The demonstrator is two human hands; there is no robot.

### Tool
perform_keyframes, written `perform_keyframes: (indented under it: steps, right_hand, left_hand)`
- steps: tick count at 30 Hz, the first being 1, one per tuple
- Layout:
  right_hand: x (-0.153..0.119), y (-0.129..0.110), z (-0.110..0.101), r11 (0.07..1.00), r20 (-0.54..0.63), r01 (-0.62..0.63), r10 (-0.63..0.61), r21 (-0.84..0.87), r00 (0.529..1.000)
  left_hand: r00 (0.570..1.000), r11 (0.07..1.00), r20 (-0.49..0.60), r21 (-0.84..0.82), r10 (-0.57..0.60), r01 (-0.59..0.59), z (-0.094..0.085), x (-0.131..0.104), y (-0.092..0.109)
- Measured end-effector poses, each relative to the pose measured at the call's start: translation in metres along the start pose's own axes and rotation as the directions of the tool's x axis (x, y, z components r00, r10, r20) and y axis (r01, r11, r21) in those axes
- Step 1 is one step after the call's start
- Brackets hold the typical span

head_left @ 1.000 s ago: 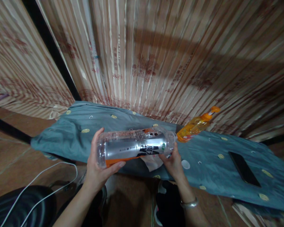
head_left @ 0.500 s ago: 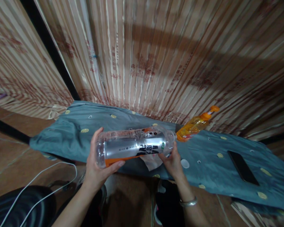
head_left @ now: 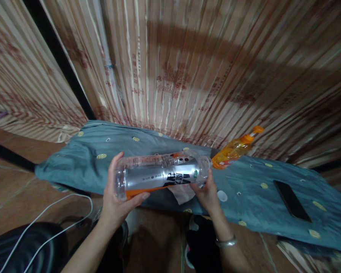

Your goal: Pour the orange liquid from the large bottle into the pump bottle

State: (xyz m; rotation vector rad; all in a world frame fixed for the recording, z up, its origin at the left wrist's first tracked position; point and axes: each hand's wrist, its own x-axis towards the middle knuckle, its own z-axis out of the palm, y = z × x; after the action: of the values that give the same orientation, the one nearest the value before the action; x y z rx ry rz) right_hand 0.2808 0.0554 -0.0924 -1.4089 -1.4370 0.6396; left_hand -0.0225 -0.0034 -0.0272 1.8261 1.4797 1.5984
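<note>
A large clear plastic bottle with a silver and orange label lies sideways in the air between my hands. My left hand is wrapped round its base end, thumb along the near side. At the neck end, my right hand grips the bottle with thumb and fingers; a metal bangle circles that wrist. The bottle's mouth points right and looks uncapped. Partly hidden beneath it is a pale piece of paper or tissue. A white round disc, perhaps a cap, rests on the cloth just right of my right hand.
An orange pump bottle stands on the blue-green cloth-covered surface, near the striped curtain. A black phone lies at the right. A white cable loops over a black round seat at lower left.
Almost nothing differs. Both hands keep the same hold on the bottle, and the view has shifted very slightly.
</note>
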Motion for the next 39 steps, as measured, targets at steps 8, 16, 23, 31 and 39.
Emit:
perform_keyframes:
  steps: [8, 16, 23, 31, 39]
  right_hand:
    - [0.001, -0.002, 0.000, 0.999, -0.001, 0.045, -0.045, -0.012, 0.999]
    - [0.000, -0.007, -0.001, 0.998, 0.002, 0.039, -0.039, -0.039, 0.999]
    - [0.000, -0.011, -0.003, 0.997, 0.014, 0.012, -0.011, -0.074, 1.000]
    - [0.000, -0.006, -0.003, 0.996, 0.009, 0.038, -0.038, -0.079, 0.999]
    - [0.000, -0.007, -0.001, 0.999, 0.012, 0.033, -0.032, -0.041, 0.999]
  left_hand:
    - [1.000, 1.000, 0.002, 0.003, 0.010, -0.010, 0.000, 0.000, 0.002]
    - [1.000, 1.000, -0.009, -0.016, -0.005, 0.005, 0.000, 0.001, 0.001]
    - [1.000, 1.000, 0.005, -0.008, 0.000, 0.000, 0.002, 0.002, 0.001]
    - [0.999, 0.998, -0.014, -0.038, -0.051, 0.050, 0.004, 0.002, 0.007]
    - [0.998, 0.997, -0.017, -0.031, -0.065, 0.064, 0.003, 0.001, 0.007]
